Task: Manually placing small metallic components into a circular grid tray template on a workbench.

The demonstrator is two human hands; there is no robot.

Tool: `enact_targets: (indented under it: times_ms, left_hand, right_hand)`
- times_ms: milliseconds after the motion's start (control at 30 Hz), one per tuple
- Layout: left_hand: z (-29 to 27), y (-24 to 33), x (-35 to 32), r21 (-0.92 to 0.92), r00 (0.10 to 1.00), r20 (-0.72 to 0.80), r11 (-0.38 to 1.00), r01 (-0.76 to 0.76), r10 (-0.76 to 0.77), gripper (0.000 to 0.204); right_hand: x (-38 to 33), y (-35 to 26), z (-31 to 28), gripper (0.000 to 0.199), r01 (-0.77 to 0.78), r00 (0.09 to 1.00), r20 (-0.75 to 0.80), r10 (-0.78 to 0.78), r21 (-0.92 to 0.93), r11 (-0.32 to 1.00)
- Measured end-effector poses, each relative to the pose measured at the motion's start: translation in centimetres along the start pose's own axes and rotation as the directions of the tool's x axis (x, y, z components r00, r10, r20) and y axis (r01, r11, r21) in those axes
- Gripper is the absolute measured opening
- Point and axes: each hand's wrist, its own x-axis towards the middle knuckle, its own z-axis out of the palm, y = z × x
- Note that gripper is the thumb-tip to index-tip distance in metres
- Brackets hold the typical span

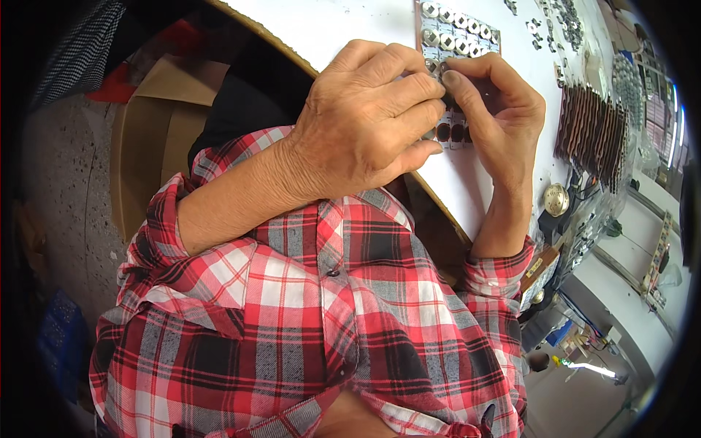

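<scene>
A flat panel lies on the white tabletop, with rows of round silver discs on its far part. Dark round spots show on its near part, below my fingers. My left hand is over the panel's left side, fingers curled and closed; whatever they hold is hidden. From the right, my right hand meets it with thumb and forefinger pinched at a small dark piece, too small to name. The fingertips of both hands nearly touch above the panel's middle.
A row of brown toothed boards stands at the right of the white table. Small metal parts lie scattered at the far right, and a round metallic object sits nearer. A cardboard box is on the floor at left.
</scene>
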Motion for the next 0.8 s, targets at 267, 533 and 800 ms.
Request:
enact_targets:
  times_ms: [267, 533, 800]
  left_hand:
    - [-0.3, -0.1, 0.0, -0.016, 1.0, -0.015, 1.0, -0.018, 0.018, 0.038]
    - [-0.2, -0.1, 0.0, -0.028, 0.998, -0.056, 0.999, -0.044, 0.042, 0.04]
    - [-0.2, -0.4, 0.1, -0.039, 0.998, -0.047, 0.999, -0.035, 0.033, 0.039]
  right_hand:
    - [0.7, 0.2, -0.9, 0.021, -0.132, 0.985, -0.069, 0.158, 0.288, 0.948]
    - [3.8, 12.9, -12.8, 0.044, -0.179, 0.891, -0.386, -0.24, -0.784, 0.595]
    - [2.7, 6.6, -12.2, 0.021, -0.345, 0.823, -0.499, 0.272, -0.056, 0.937]
